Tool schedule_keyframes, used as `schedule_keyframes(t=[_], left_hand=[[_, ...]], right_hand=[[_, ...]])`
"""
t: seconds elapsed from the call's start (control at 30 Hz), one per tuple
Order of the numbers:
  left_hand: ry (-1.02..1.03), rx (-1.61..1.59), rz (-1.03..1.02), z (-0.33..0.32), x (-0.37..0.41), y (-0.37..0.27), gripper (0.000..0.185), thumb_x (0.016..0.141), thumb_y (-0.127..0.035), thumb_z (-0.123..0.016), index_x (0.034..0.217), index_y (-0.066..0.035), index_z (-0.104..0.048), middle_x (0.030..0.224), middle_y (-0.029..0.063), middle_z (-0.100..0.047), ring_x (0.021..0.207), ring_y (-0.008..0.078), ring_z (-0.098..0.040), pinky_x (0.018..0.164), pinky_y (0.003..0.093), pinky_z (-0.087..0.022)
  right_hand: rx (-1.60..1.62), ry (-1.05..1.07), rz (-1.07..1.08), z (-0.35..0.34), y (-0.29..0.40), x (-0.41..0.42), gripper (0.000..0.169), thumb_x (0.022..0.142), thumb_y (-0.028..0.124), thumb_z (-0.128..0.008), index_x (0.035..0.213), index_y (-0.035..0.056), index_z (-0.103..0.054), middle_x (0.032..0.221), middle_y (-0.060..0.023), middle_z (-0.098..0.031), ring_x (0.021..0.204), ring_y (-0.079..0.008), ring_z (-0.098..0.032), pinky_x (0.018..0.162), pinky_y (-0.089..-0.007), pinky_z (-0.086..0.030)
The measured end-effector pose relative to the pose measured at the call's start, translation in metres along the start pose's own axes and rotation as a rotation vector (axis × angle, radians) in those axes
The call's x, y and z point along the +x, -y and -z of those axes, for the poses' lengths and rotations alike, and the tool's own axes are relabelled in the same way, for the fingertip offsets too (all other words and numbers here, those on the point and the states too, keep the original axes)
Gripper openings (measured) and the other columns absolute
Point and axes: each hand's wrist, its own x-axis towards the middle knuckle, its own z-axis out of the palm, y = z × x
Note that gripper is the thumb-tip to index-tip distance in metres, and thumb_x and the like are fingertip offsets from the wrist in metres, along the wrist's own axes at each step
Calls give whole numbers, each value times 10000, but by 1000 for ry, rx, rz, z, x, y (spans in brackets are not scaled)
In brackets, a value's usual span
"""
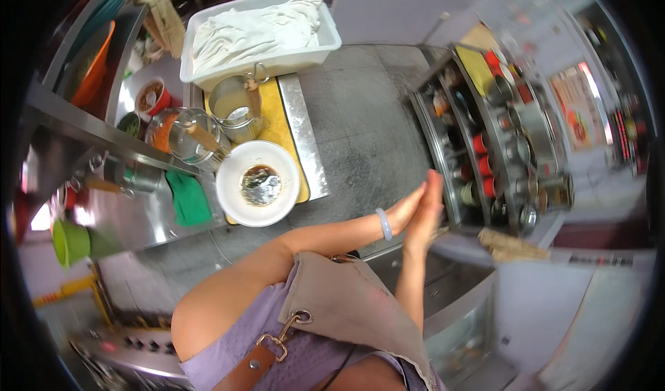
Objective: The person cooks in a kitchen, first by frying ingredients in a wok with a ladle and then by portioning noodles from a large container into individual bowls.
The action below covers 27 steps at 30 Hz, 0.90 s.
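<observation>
Both hands meet palm to palm at the right of centre, fingers extended and slightly blurred. My left hand [406,212], with a pale bangle [384,223] at its wrist, reaches across from the left and lies against my right hand [423,219]. Neither hand is seen holding anything. Farther left, a white bowl [228,201] with dark liquid and small bits in it stands on a yellow board [278,123]. Beside it are metal pots [228,97] with wooden handles. A white tub [260,58] holding white cloth sits behind them.
Grey tiled floor [353,136] lies between the counter and a metal shelf rack [434,152] holding red containers and pots. A green cloth [188,201] lies on the steel counter at left, near a green container [70,243]. A glass-fronted cabinet [462,328] stands at lower right.
</observation>
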Motion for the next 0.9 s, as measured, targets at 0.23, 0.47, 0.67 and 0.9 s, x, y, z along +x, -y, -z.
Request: schedule_keyframes(t=[0.23,0.47,0.67,0.9], left_hand=[[-146,363,-511,1,90,-181,513,967,-405,-442,1329,-43,-474,1312,122,-526,1177,227,-526,1009,387,-395],[-2054,1232,-769,185,54,-435,499,740,-131,-637,1228,-74,-551,1193,180,-583,1154,370,-500,995,429,-386],[-2475,1466,-59,242,33,-488,197,742,-120,-611,932,-118,-662,979,78,-602,1002,252,-518,894,431,-344],[-2465,1482,-402,165,70,-432,90,714,-91,-562,730,-79,-650,855,96,-587,865,258,-517,851,406,-355]], right_hand=[[-595,249,-188,85,-145,274,449,1004,346,-324,1248,69,-579,1261,-166,-560,1249,-298,-449,1081,-411,-273],[-250,687,7,-53,-148,448,226,912,182,-605,799,-14,-620,830,-52,-631,718,-118,-573,679,-261,-462],[-149,1072,33,-173,-153,543,277,942,203,-561,776,-10,-623,728,-33,-616,681,-76,-551,647,-223,-442],[51,1409,-68,-389,-171,588,200,895,209,-625,907,10,-633,800,-32,-640,700,-89,-587,643,-203,-456]])
